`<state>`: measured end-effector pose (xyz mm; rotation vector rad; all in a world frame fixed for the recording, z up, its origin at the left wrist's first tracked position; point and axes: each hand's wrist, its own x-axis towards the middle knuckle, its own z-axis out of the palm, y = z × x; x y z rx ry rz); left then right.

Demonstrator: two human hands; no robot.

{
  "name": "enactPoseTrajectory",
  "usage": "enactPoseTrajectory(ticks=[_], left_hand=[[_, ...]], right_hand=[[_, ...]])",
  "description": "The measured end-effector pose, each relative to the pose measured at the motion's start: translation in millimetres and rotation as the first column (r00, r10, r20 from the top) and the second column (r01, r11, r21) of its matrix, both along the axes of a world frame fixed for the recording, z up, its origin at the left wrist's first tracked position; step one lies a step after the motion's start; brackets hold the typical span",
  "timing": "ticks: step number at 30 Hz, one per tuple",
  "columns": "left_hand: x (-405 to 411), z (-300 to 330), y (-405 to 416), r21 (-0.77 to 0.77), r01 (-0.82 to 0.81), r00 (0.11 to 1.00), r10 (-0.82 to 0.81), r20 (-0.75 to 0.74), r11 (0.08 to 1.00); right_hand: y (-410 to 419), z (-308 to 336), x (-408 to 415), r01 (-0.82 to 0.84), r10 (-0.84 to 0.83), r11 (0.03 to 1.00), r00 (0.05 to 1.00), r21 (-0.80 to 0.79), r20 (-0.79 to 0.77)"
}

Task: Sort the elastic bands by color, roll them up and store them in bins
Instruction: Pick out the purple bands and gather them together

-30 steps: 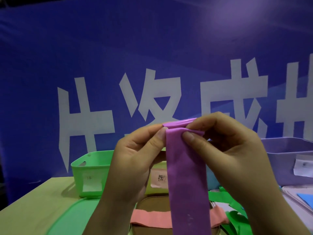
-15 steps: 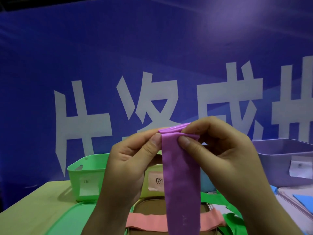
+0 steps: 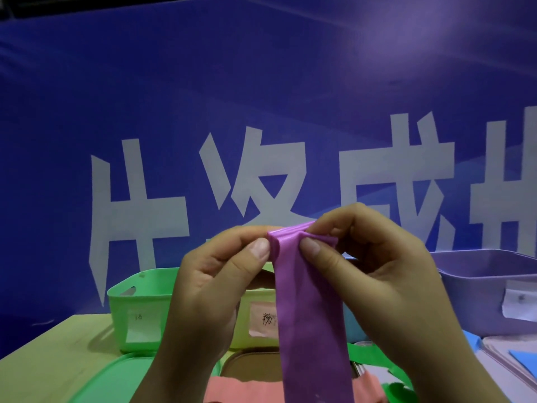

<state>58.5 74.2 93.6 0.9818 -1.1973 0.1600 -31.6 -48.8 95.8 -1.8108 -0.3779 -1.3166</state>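
Observation:
A purple elastic band (image 3: 312,315) hangs straight down in front of me, its top end bunched into a small fold. My left hand (image 3: 212,283) pinches the fold's left side between thumb and fingers. My right hand (image 3: 374,266) pinches its right side, thumb on the front. Below lie a pink band (image 3: 241,389) across a brown lid and a green band (image 3: 369,357) to the right. Behind the hands stand a green bin (image 3: 136,303), a yellow-green bin (image 3: 258,338) with a pink label, and a purple bin (image 3: 479,286) at the right.
A green lid (image 3: 110,379) lies at the lower left on the wooden table (image 3: 43,350). A pale lid (image 3: 505,359) with a blue piece (image 3: 526,359) sits at the lower right. A blue banner with white characters fills the background.
The fold at the band's top has grown thicker and more bunched between my fingers. Both hands keep their pinch and stay at about the same height.

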Motion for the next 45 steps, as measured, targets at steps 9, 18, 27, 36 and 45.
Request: enactPoseTrajectory(ticks=[9,18,27,36,45], left_hand=[[-0.4,0.2,5.1,-0.009,-0.137,0.974,0.136,0.182,0.991],[2.9,-0.6,4.9,0.024,-0.077,0.981,0.071,0.18,0.997],[6.9,0.6,4.8,0.104,0.053,0.995,-0.06,0.074,0.993],[-0.3,-5.0,-12.1,0.344,0.223,0.948,-0.121,-0.293,0.912],[2.0,-5.8,-23.0,0.063,0.028,0.926,-0.002,-0.378,0.998]], right_hand=[[0.4,-0.7,5.7,0.08,-0.079,0.995,0.996,-0.057,0.035],[-2.3,5.2,-4.5,0.014,0.004,0.986,0.994,0.168,-0.111],[-7.6,9.9,-4.2,-0.563,0.651,0.707,0.754,0.428,-0.084],[0.2,-8.5,25.9,0.045,-0.063,0.995,0.977,0.091,0.205],[8.7,-40.1,30.7,0.163,-0.165,0.985,0.986,-0.053,-0.038]])
